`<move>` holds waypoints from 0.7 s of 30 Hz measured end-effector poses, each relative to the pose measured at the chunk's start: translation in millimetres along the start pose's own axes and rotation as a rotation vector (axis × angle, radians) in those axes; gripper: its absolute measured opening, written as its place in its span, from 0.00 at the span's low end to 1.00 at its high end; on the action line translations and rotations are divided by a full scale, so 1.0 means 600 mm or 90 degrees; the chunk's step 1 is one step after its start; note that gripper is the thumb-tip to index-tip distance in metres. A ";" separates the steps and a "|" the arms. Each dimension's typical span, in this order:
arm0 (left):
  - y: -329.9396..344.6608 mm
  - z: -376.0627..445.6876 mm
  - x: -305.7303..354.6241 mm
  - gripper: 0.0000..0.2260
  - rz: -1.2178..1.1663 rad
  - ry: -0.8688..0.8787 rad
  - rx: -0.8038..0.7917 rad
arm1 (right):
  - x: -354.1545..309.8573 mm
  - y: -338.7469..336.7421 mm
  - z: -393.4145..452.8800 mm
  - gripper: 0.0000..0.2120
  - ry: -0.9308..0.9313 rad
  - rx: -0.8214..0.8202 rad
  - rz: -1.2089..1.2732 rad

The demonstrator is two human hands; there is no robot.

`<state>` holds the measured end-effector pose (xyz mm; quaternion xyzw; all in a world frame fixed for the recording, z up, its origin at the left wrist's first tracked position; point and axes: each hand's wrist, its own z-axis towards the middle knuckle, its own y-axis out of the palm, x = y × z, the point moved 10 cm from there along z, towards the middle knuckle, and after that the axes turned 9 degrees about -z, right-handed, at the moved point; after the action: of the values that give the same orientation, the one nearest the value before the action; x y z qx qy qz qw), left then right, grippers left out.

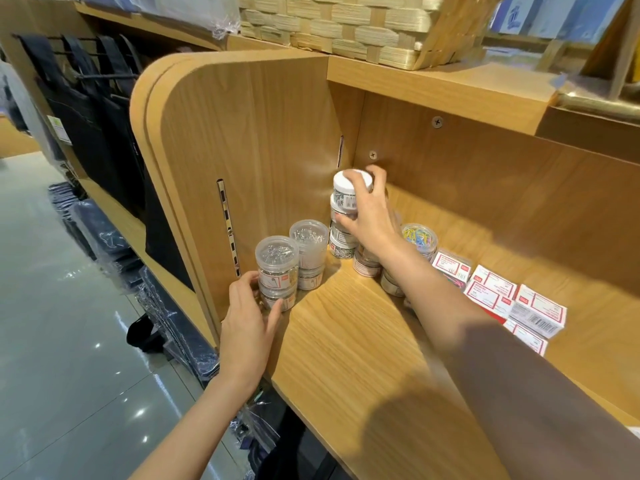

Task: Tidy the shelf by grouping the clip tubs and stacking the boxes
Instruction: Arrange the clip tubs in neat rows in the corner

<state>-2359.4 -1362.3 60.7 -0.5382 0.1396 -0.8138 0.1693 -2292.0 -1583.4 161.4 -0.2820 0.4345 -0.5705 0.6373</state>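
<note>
At the centre of the frame the right hand (367, 216) is clenched around the white-lidded top tub (350, 192) of a tall stack (343, 233) in the back left corner of the shelf (346, 341); whether that tub is fully seated on the one beneath cannot be told, since the fingers cover the joint. Lower left of centre, the left hand (247, 320) cups the bottom of a clear front stack (277, 275) at the shelf's front edge, fingers touching it, not closed tight; a second clear stack (309, 254) stands just behind it. A tub of coloured clips (419, 239) sits to the right of the arm, with more tubs partly hidden under the wrist. The boxes (502, 296) lie at right of centre, loosely piled and not yet squared up.

The likeliest trouble, I judge, is the tall stack: it looks several tubs high and narrow (smooth plastic, too), so an off-centre release could tip it against the side panel (259, 150) or onto its neighbours; the forearm withdrawing could also brush the hidden tubs; and the front stack, so near the edge, could be nudged off to the floor (69, 306).
</note>
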 end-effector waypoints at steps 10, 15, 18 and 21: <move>0.039 0.027 0.009 0.21 -0.011 0.002 -0.018 | 0.004 -0.078 -0.050 0.24 0.037 0.112 -0.122; 0.066 0.046 0.025 0.22 0.006 0.020 -0.013 | 0.049 -0.095 -0.154 0.22 0.105 0.149 -0.084; 0.072 0.048 0.027 0.24 0.017 0.030 -0.004 | 0.083 -0.085 -0.176 0.21 0.133 0.106 -0.132; 0.069 0.046 0.026 0.25 0.003 0.033 0.000 | 0.098 -0.069 -0.174 0.22 0.130 0.005 -0.142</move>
<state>-2334.3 -1407.7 66.9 -0.5168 0.1449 -0.8269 0.1679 -2404.9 -1634.1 134.9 -0.2667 0.4610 -0.6649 0.5237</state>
